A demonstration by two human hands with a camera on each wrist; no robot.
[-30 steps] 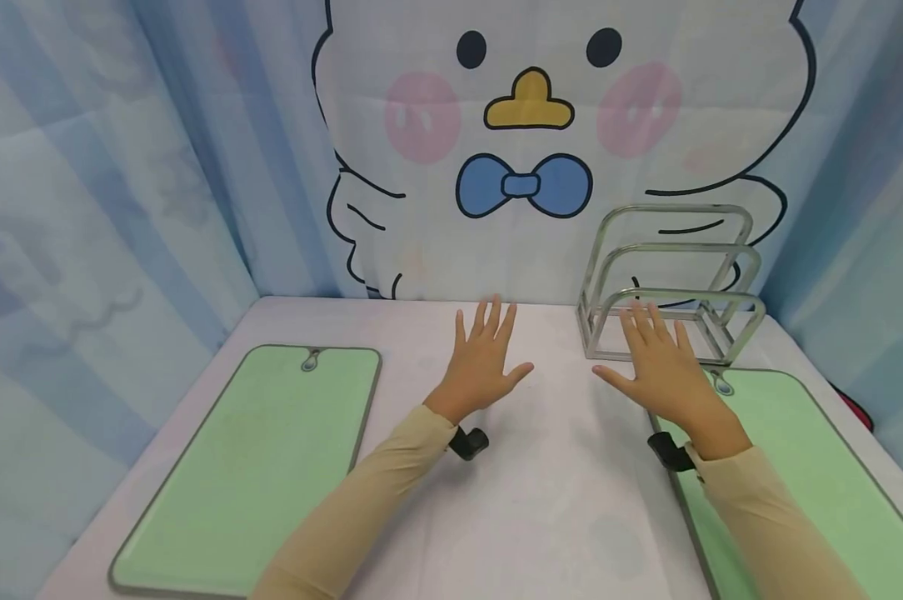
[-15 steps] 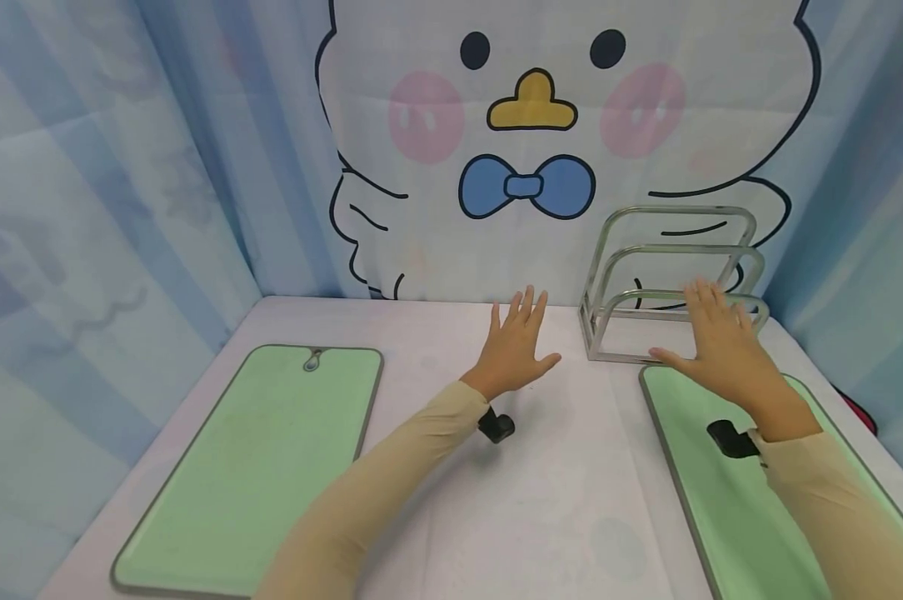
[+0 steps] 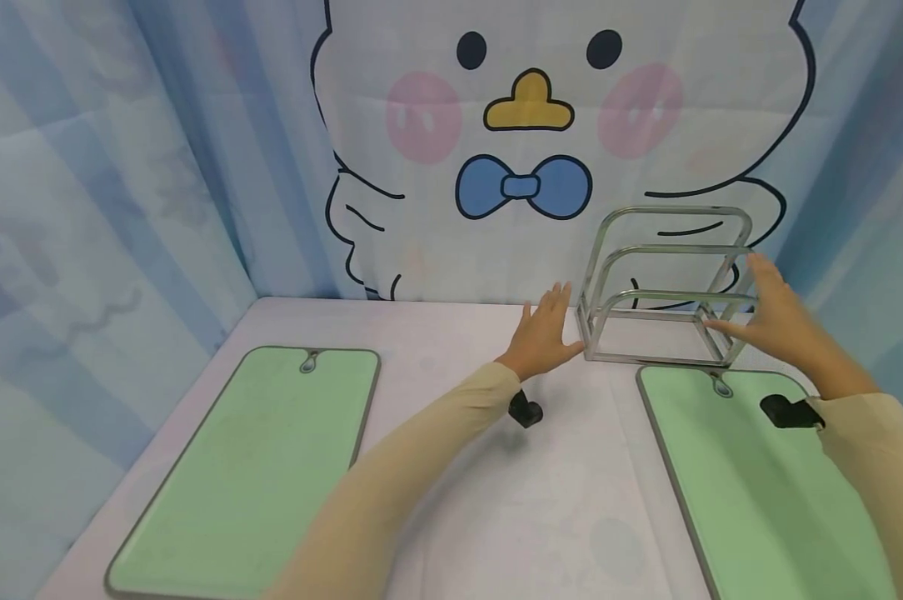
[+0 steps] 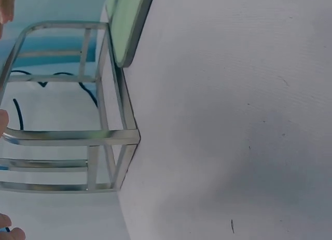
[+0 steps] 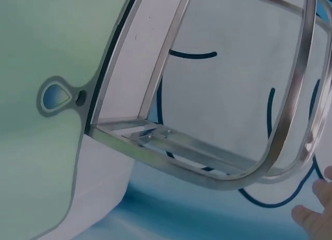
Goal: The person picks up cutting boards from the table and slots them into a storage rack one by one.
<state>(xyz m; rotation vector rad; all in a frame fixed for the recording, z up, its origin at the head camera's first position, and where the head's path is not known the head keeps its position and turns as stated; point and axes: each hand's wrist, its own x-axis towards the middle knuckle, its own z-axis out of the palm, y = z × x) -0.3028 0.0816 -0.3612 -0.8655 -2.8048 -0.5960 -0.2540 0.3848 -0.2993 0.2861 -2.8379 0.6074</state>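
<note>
Clearly, left fingers (image 3: pixel 551 310) and right fingers (image 3: pixel 768 277) (apart) flank rack (image 3: pixel 672 295) edges.

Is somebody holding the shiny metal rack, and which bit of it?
Nothing is held: the left hand and right hand are open, one at each side of the metal rack, with no grip on any bar.

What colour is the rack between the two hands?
Shiny silver; the rack shows best in the right wrist view.
</note>
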